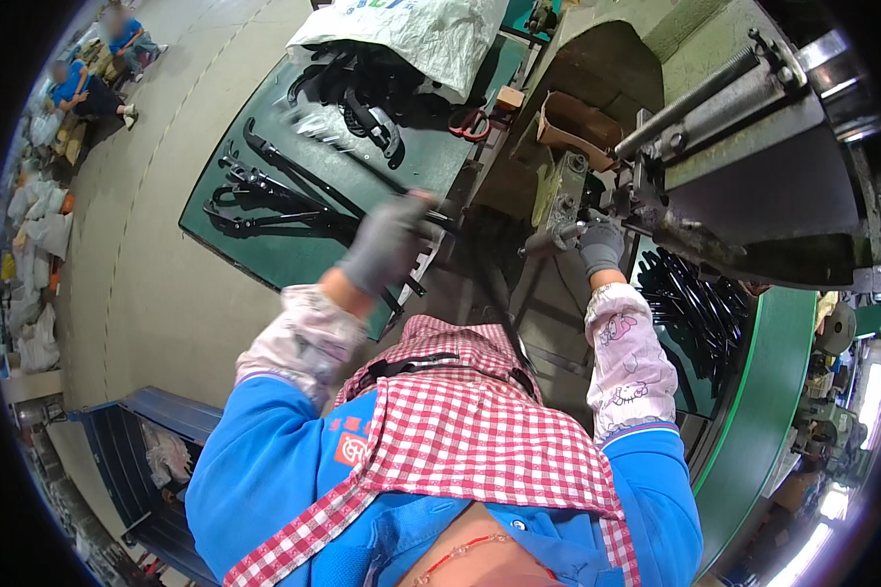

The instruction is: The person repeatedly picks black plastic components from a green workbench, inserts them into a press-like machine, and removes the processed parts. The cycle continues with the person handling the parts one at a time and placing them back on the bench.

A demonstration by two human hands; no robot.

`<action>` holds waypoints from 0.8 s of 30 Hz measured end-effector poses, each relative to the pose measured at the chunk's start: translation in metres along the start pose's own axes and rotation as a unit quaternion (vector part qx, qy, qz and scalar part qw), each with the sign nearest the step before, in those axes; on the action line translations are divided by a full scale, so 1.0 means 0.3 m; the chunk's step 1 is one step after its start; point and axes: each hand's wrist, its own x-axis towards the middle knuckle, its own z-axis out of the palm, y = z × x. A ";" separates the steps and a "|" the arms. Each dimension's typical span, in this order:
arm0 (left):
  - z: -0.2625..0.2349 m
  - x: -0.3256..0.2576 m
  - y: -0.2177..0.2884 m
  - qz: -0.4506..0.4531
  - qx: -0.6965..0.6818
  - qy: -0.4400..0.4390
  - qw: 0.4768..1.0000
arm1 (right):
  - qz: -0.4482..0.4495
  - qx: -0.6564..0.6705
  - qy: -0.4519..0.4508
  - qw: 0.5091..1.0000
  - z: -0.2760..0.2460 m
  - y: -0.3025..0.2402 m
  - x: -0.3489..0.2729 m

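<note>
My left hand, in a grey glove, is blurred by motion over the near edge of the green table. Its fingers close round a long black rod, also smeared. Beneath and left of it lies a group of black metal linkages. At the press, my gloved right hand has its fingers curled beside the metal fixture and a short metal cylinder. Whatever those fingers hold is hidden.
A white sack with black parts lies on the table, near red-handled scissors. The press stands right, a cardboard box behind its fixture. Black tubes are heaped to the right. Two people sit far left.
</note>
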 end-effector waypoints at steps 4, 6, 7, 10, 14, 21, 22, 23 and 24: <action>-0.628 0.158 0.039 0.039 -0.094 0.108 0.989 | -0.006 -0.045 0.035 0.998 -0.033 -0.035 -0.045; -0.655 0.106 0.093 -0.047 0.007 0.092 0.995 | -0.032 -0.053 0.016 0.998 -0.054 -0.032 -0.057; -0.626 0.082 0.131 -0.113 0.069 0.089 0.987 | -0.047 -0.056 0.008 0.997 -0.066 -0.032 -0.064; -0.513 0.116 0.219 -0.155 0.550 0.108 0.813 | -0.118 0.018 0.068 0.991 -0.017 0.010 -0.081; -0.511 0.437 0.200 0.238 0.748 0.142 0.603 | -0.134 0.035 0.062 0.988 -0.024 0.028 -0.089; -0.589 0.821 0.183 0.224 0.866 0.189 0.405 | -0.192 0.230 0.081 0.951 -0.097 0.074 -0.125; -0.612 0.830 0.181 0.216 0.878 0.184 0.386 | -0.221 0.286 0.081 0.929 -0.127 0.063 -0.143; -0.639 0.831 0.185 0.207 0.889 0.180 0.368 | -0.250 0.369 0.058 0.893 -0.157 0.051 -0.164; -0.650 0.826 0.182 0.196 0.909 0.162 0.330 | -0.269 0.462 0.021 0.845 -0.204 0.037 -0.205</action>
